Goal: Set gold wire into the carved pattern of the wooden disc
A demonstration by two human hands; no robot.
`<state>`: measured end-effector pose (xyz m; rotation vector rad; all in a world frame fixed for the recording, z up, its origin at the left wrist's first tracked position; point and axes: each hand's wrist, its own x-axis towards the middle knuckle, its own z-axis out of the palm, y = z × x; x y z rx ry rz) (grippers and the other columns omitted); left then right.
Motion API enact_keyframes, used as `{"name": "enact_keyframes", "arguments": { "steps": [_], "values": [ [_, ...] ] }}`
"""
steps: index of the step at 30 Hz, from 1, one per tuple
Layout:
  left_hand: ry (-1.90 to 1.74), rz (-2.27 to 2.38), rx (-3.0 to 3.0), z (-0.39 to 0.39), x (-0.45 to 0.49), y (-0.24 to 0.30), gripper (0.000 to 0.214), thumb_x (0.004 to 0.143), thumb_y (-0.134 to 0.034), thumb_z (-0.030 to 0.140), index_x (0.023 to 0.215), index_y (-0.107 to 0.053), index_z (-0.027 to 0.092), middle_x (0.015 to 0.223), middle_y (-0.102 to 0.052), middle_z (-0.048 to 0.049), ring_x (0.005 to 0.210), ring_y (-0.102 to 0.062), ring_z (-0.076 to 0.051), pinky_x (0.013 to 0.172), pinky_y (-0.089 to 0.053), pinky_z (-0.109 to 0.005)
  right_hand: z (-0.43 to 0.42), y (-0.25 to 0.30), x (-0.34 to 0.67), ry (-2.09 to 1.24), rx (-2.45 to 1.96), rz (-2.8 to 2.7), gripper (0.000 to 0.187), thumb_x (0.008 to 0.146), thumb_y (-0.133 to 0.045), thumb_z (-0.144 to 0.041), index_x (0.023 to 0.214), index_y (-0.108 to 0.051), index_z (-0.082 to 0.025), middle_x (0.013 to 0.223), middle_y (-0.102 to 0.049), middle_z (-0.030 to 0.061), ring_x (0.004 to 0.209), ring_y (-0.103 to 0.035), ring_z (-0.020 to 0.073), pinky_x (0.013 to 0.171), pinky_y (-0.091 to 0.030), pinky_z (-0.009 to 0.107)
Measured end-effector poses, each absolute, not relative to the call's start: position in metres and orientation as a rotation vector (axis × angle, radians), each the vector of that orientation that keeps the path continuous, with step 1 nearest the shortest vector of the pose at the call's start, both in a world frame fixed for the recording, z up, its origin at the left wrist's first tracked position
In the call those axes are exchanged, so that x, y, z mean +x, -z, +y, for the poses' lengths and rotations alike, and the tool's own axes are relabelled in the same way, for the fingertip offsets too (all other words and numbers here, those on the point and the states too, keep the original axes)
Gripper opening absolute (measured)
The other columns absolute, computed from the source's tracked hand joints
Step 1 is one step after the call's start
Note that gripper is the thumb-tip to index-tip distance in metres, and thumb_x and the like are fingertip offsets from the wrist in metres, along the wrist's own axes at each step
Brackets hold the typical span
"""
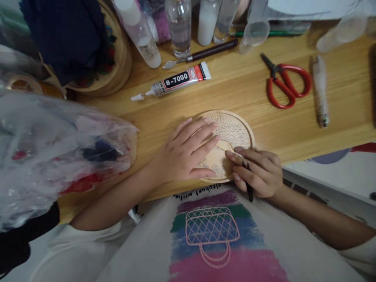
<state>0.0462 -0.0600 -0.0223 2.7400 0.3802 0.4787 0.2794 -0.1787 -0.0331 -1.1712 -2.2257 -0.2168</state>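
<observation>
A round wooden board (pixel 253 133) with fine line drawings lies near the front edge of the table. My left hand (pixel 188 150) rests flat on its left half, fingers stretched out and slightly apart. A thin gold wire (pixel 225 143) curves over the board between my two hands. At the board's right edge my right hand (pixel 260 170) is closed, its thumb and forefinger pinching the wire's right end. A slim dark tool (pixel 249 188) also sticks out between the fingers of this hand; its kind is hidden. Beneath my left hand, part of the board is covered.
A B-7000 glue tube (pixel 179 81) and a dark-handled knife (pixel 211 51) lie beyond the board. Red-handled scissors (pixel 286 84) and a white pen-like stick (pixel 320 92) are right. Several bottles (pixel 179 29) line the back. A plastic bag (pixel 67 149) and wooden container (pixel 120 74) stand left.
</observation>
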Motion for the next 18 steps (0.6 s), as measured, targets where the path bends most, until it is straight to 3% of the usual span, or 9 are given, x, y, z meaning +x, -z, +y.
{"name": "enact_keyframes", "arguments": {
  "steps": [3,11,18],
  "values": [
    [-0.487,0.344,2.772,-0.0596,0.0458,0.0215,0.059,0.099,-0.042,0.062,0.127,-0.059,0.013,0.145,-0.053,-0.0197,0.142,-0.042,-0.033,0.118,-0.032,-0.052,-0.1780,0.0325,0.2799,0.224,-1.162,-2.231,0.011,0.094,-0.056,-0.025,0.085,-0.059,-0.022,0.094,-0.079,0.0042,0.095,-0.074,0.0192,0.070,-0.054,0.031],
    [-0.367,0.304,2.772,-0.0616,0.0522,0.0193,0.051,0.093,-0.058,0.057,0.126,-0.063,0.018,0.148,-0.051,-0.0168,0.141,-0.043,-0.034,0.116,-0.033,-0.053,-0.1793,0.0337,0.2810,0.185,-1.149,-2.236,0.012,0.095,-0.055,-0.026,0.086,-0.060,-0.021,0.094,-0.079,0.0062,0.100,-0.072,0.0207,0.072,-0.052,0.032],
    [-0.338,0.320,2.753,-0.0609,0.0522,0.0182,0.051,0.093,-0.059,0.058,0.126,-0.064,0.020,0.149,-0.051,-0.0158,0.142,-0.042,-0.034,0.116,-0.034,-0.054,-0.1820,0.0392,0.2779,0.183,-1.163,-2.187,0.009,0.093,-0.058,-0.024,0.085,-0.061,-0.021,0.097,-0.079,0.0064,0.103,-0.071,0.0205,0.076,-0.051,0.033]
  ]
}}
